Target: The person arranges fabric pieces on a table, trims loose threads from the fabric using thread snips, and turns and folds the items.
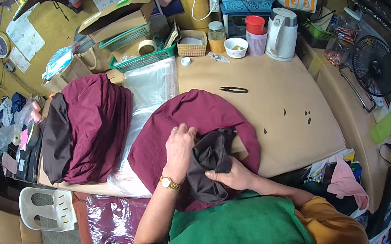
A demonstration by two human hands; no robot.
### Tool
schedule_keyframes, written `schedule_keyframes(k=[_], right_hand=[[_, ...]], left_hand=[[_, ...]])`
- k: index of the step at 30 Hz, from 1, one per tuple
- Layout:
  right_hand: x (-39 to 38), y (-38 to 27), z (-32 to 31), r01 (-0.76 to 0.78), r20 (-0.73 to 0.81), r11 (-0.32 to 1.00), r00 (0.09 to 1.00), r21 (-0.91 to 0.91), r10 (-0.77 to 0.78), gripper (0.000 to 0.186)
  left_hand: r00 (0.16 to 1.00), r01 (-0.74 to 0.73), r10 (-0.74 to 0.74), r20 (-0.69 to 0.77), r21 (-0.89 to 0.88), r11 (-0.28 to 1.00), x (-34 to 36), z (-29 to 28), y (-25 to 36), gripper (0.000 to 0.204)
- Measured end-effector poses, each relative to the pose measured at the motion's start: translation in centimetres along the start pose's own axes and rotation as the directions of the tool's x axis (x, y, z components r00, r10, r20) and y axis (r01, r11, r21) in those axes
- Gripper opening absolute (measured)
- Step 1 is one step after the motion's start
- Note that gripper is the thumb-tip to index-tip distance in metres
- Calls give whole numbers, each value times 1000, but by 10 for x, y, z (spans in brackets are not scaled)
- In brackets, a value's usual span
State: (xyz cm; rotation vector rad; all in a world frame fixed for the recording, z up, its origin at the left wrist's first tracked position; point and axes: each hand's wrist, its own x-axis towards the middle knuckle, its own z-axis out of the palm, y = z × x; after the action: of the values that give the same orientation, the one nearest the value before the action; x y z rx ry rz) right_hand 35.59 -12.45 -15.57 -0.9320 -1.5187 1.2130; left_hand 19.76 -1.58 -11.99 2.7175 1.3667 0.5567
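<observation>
A round maroon fabric piece (193,106) with a gathered-looking edge lies spread on the table in front of me. Bunched dark fabric (207,164), nearly black, rises from its middle and joins it. My left hand (180,149), a gold watch at the wrist, has curled fingers closed on the maroon cloth where it meets the dark part. On the other side, my right hand (234,175) grips the dark fabric, thumb on top and the other fingers mostly hidden. Beyond the cloth lie black thread snips (234,89), touched by neither hand.
At left stands a pile of similar maroon and dark pieces (97,123). Clear plastic bags (150,85) lie beside it. Along the back are green baskets (143,59), a jar (216,36), a white bowl (236,48) and an electric kettle (282,35). A black fan (374,66) stands right.
</observation>
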Motion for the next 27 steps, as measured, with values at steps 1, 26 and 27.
schedule_keyframes(k=[1,26,27], right_hand=[[2,0,-1,-39,-2,999,999,29,39,40],[54,44,-19,162,-439,974,872,-161,-218,22],[38,24,-16,50,-296,991,951,-124,-86,21]], left_hand=[[994,-2,1,-112,-15,1000,0,-4,-2,14],[785,54,-160,-598,-191,980,-39,-83,18,5],[786,67,-172,-594,-196,978,-42,-87,12,5]])
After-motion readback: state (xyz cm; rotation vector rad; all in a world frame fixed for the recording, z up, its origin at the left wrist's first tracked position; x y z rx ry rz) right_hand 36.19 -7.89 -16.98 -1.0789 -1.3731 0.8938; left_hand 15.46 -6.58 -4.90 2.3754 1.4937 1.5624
